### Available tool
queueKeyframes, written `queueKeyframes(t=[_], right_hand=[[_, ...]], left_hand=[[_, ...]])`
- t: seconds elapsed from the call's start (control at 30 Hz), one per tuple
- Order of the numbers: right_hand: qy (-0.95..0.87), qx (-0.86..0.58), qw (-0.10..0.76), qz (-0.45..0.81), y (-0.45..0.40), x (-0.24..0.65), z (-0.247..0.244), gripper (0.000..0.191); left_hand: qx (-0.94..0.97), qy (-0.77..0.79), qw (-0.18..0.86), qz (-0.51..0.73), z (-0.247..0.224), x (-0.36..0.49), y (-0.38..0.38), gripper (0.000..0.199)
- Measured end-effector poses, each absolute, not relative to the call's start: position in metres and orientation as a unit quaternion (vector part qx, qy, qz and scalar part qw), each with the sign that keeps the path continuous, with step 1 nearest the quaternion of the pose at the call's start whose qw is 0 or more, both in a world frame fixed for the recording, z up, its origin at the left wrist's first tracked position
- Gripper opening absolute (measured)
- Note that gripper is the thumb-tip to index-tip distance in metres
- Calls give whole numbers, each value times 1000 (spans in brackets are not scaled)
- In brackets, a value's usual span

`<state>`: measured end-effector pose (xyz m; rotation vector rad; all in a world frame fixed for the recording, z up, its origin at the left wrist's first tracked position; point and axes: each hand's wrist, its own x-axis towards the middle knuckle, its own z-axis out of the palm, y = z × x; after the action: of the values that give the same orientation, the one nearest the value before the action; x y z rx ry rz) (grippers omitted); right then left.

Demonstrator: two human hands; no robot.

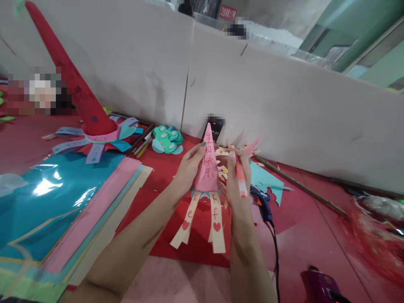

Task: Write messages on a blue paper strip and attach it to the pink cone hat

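Note:
A pink paper cone (206, 179) with red handwritten characters stands point-up in my left hand (188, 169), thumb and fingers closed on its left side. Cream paper strips (217, 214) hang from its base, marked with red letters and hearts. Between the fingers of my right hand (234, 174) is a red marker (241, 179) with a clear end, just right of the cone. The marker's tip is hidden. Behind my right hand, another pink cone (253, 145) with heart-marked strips shows in part.
A tall red cone (85, 92) with patterned strips stands left. Glossy blue sheets (78, 185) and coloured paper lie below it. Green paper cutouts (167, 139) and a phone (215, 129) are near the white partition (268, 97). A corded glue gun (262, 202) lies right.

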<state>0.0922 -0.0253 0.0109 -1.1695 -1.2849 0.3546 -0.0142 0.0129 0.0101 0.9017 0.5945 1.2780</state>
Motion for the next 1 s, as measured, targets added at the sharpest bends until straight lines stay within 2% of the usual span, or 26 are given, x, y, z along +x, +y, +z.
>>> queueKeyframes(t=[0.3,0.53,0.83,1.0], right_hand=[[-628,-529,558,121,-26,94,16,9],[-600,-512,596,153,-22,86,9,10],[-577,-517,607,176,-28,86,15,7],[-573,-521,610,170,-29,89,17,16]], left_hand=[[416,263,633,597,4,-15,18,27],[442,313,578,611,-6,-15,24,31],[432,314,582,613,2,-15,18,31],[445,318,570,613,5,-16,15,33]])
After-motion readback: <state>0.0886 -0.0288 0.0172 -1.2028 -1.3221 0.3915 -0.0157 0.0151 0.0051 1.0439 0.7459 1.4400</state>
